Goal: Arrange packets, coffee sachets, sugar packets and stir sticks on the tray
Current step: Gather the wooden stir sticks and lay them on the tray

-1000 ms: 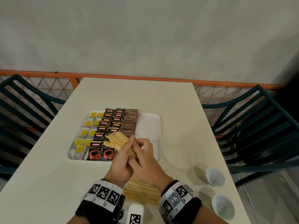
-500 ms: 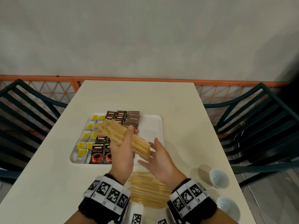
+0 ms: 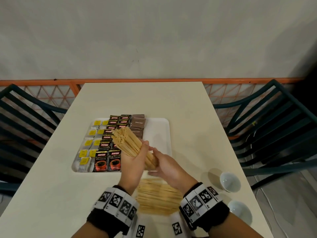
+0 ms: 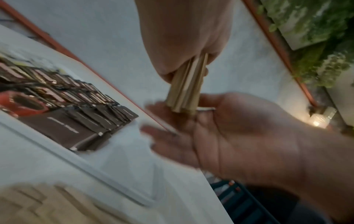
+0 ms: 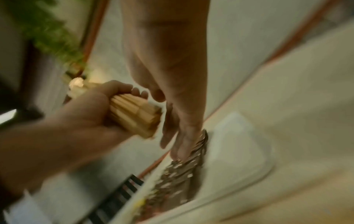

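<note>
Cream table (image 3: 180, 107) with a tray, loose sticks and two bowls on it.

The white tray (image 3: 158, 133) lies left of centre; its right part is bare, and rows of packets fill its left part. A pile of stir sticks (image 3: 158, 197) lies directly on the table at the near edge, just in front of the tray. Two small white bowls (image 3: 230, 181) stand apart from the tray at the near right corner, one behind the other.
</note>
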A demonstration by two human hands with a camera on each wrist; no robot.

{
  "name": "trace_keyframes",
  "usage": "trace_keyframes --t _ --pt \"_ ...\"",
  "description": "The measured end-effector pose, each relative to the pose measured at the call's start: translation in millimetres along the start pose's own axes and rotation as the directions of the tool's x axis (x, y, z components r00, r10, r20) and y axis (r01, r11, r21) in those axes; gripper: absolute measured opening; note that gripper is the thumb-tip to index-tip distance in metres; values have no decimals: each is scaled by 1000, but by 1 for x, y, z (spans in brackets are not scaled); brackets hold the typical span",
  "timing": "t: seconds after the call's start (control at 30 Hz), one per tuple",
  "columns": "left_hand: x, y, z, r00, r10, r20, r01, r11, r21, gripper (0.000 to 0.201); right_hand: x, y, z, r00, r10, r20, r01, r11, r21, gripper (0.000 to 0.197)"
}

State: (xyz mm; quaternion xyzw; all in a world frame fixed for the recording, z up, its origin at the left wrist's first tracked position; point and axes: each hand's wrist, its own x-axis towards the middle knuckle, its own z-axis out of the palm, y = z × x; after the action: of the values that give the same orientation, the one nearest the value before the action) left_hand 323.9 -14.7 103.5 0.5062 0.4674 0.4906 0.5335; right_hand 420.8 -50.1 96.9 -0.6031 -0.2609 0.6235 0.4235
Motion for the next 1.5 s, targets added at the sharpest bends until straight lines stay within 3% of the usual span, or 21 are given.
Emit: trace_keyframes --t 0.03,0.07,0.13,0.27,0.33,0.43,0.67,0.83,1.03,1.13,1.17,1.23,1.27,1.33,1.37,1.43,1.5 --pt "3 0 -8 1000 -23 -3 23 1000 13 15 1 3 -4 998 -59 -24 51 963 -266 49" --pt "7 0 -17 999 -47 -12 47 999 27 19 2 10 -10 989 -145 -27 113 860 -498 54" --pt "15 -4 -39 994 -106 -32 108 992 72 19 2 31 -25 975 -213 66 187 623 -760 62" --pt "12 -23 -86 958 -285 20 274 936 220 9 -2 90 -39 955 -132 264 286 188 -940 109" --pt "2 -34 -102 931 -362 45 335 897 288 5 2 107 -40 946 -135 294 302 47 -952 127" --pt "-16 -44 -115 907 -417 52 376 860 344 6 6 101 -37 958 -151 243 256 76 -964 118" --pt "-24 -42 -124 912 -410 26 383 871 307 8 4 101 -23 968 -87 235 243 95 -965 55" --pt "-18 -39 -123 915 -402 -11 396 895 204 4 -6 106 -10 977 -74 199 205 96 -974 37" --pt "-20 -40 -110 917 -398 24 388 905 176 6 -13 103 6 994 -12 108 108 -28 -994 40" --pt "-21 -40 -102 913 -406 44 394 903 170 6 -16 112 12 979 -146 146 130 -110 -985 48" --pt "-21 -39 -99 912 -407 53 394 904 166 6 -15 113 14 982 -131 138 127 -89 -988 45" --pt "-19 -37 -94 915 -399 69 385 910 153 6 -21 106 19 988 -110 105 101 -41 -994 18" --pt "-18 -35 -91 917 -393 73 379 913 148 7 -21 106 18 979 -170 116 104 -81 -991 10" --pt "-17 -32 -86 923 -378 77 364 920 145 7 -18 105 20 994 -58 97 97 -4 -995 29" --pt "-16 -31 -85 926 -368 78 355 924 145 7 -17 106 18 997 -10 74 73 -45 -996 34" --pt "-17 -30 -85 934 -350 76 336 929 153 8 -17 101 16 997 -66 45 38 -92 -995 39" --pt "-18 -31 -87 938 -339 72 324 932 164 9 -12 104 15 995 -100 -12 -19 -63 -998 38"
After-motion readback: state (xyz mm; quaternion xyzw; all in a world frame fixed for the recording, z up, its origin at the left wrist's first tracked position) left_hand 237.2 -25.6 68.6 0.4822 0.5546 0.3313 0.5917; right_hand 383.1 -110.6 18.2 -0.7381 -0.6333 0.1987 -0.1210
